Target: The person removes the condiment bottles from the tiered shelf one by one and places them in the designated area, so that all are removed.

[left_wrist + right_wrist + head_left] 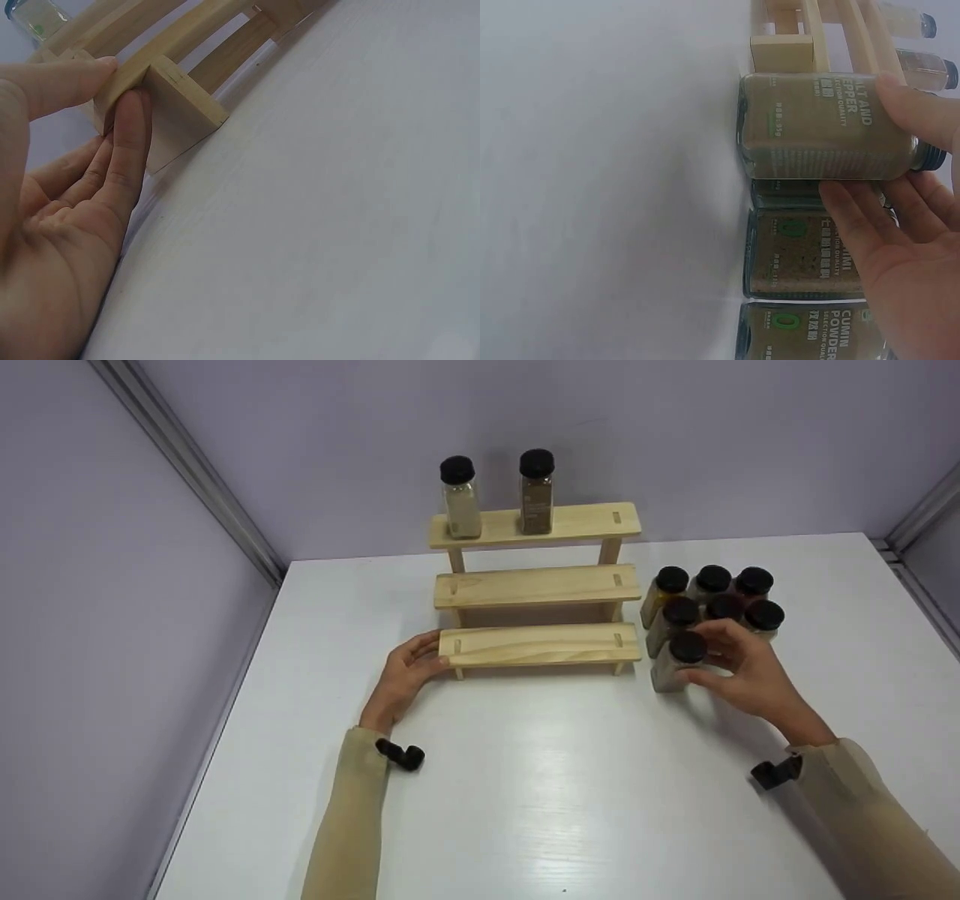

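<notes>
My left hand (405, 673) pinches the left end of the lowest step of a three-tier wooden spice rack (540, 645). In the left wrist view the thumb lies on top of the board (196, 28) and the fingers are beneath it, beside the end leg. My right hand (750, 671) holds a glass spice jar (670, 673) with a black lid, thumb on one side and fingers on the other. The right wrist view shows "salt and pepper" lettering on this jar (810, 127), which is upright at the front of the jar group, right of the rack.
Several more black-lidded spice jars (673, 580) stand close together behind the held one. On the top step are a pale-filled jar (463, 514) and a brown-filled jar (537, 502). The white table (525, 780) meets a pale wall (360, 450) at the back.
</notes>
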A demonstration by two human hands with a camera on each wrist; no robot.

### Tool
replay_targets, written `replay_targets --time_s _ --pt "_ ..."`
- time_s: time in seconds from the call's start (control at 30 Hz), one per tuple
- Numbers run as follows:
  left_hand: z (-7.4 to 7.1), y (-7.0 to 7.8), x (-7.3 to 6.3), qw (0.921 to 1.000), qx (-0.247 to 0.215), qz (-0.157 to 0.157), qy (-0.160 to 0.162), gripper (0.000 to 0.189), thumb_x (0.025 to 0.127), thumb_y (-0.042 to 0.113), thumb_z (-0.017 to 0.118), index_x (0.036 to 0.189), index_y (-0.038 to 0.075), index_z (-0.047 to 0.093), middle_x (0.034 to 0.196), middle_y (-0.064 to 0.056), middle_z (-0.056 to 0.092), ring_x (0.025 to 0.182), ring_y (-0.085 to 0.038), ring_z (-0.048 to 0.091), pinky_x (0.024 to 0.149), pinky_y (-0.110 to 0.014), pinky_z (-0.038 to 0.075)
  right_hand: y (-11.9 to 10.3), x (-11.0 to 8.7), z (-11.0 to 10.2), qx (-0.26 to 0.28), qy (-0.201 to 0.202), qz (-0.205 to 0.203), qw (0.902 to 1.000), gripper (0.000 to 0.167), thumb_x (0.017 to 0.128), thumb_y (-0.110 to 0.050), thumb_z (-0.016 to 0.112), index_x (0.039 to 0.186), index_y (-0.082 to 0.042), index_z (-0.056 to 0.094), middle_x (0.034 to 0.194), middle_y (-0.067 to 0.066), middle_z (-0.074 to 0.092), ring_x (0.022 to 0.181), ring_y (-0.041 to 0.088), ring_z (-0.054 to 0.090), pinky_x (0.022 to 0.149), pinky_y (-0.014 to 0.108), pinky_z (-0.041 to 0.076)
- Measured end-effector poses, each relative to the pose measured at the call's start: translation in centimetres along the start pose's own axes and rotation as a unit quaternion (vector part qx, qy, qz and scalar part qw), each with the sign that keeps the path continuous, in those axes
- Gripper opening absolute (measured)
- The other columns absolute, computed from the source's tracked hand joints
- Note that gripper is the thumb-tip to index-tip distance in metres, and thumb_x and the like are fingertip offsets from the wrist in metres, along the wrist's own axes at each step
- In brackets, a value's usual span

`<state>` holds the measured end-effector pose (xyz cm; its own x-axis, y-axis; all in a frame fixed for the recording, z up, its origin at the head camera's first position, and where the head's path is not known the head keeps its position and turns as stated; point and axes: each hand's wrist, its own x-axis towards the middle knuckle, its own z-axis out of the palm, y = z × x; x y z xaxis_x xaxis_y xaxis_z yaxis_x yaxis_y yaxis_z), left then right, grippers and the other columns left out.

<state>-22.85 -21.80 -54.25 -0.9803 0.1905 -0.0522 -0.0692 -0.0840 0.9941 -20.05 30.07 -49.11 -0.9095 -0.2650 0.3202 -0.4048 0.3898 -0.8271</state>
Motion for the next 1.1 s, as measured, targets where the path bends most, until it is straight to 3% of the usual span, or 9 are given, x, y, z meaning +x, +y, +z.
replay_targets --time_s 0.13,0.33,0.5,0.6,0.83,1.1 --pt "0.0 0.0 0.0 1.0000 0.002 0.000 -0.002 0.061 0.102 0.007 0.073 0.157 0.000 0.048 0.153 -0.022 0.054 0.128 -0.026 0.065 0.107 -0.032 0.058 -0.4 0.0 -0.3 0.007 0.002 -0.002 1.0000 0.058 0.078 0.013 0.089 0.130 0.005 0.064 0.121 0.000 0.073 0.108 0.003 0.071 0.092 0.013 0.058" --pt "0.0 0.0 -0.1 1.0000 0.002 -0.001 -0.005 0.062 0.102 0.008 0.073 0.158 0.001 0.047 0.152 -0.022 0.054 0.128 -0.026 0.064 0.107 -0.033 0.058 -1.6 0.5 -0.9 0.035 0.009 -0.008 0.9993 0.055 0.080 0.017 0.085 0.130 0.004 0.067 0.127 0.017 0.073 0.112 0.012 0.073 0.095 0.019 0.060" --pt "0.0 0.1 -0.2 1.0000 0.002 0.003 -0.007 0.061 0.102 0.009 0.072 0.158 0.001 0.047 0.153 -0.021 0.054 0.129 -0.026 0.064 0.107 -0.032 0.058 -2.5 1.6 -1.2 0.057 -0.002 -0.060 0.9966 0.052 0.084 0.020 0.080 0.133 0.011 0.062 0.128 0.023 0.070 0.116 0.018 0.072 0.101 0.025 0.059" --pt "0.0 0.0 -0.2 0.9999 0.003 0.005 -0.008 0.061 0.103 0.009 0.072 0.158 0.002 0.048 0.153 -0.021 0.054 0.130 -0.027 0.063 0.107 -0.032 0.058 -3.1 2.3 -1.2 0.073 -0.012 -0.085 0.9936 0.050 0.086 0.021 0.077 0.133 0.014 0.059 0.128 0.024 0.069 0.117 0.019 0.072 0.101 0.026 0.059" --pt "0.0 0.0 -0.1 0.9999 0.004 0.006 -0.009 0.061 0.102 0.008 0.072 0.158 0.002 0.048 0.153 -0.022 0.055 0.129 -0.025 0.065 0.106 -0.032 0.058 -5.2 4.3 -1.0 0.135 -0.024 -0.084 0.9870 0.042 0.093 0.017 0.071 0.134 0.016 0.058 0.130 0.024 0.067 0.120 0.022 0.070 0.104 0.027 0.058" --pt "0.1 0.0 -0.1 1.0000 0.002 0.005 -0.008 0.061 0.102 0.008 0.072 0.158 0.001 0.048 0.153 -0.023 0.055 0.127 -0.024 0.065 0.106 -0.032 0.058 -7.9 6.8 -0.6 0.103 -0.016 -0.074 0.9918 0.042 0.096 0.008 0.073 0.136 0.011 0.061 0.131 0.018 0.070 0.119 0.016 0.071 0.103 0.025 0.058"
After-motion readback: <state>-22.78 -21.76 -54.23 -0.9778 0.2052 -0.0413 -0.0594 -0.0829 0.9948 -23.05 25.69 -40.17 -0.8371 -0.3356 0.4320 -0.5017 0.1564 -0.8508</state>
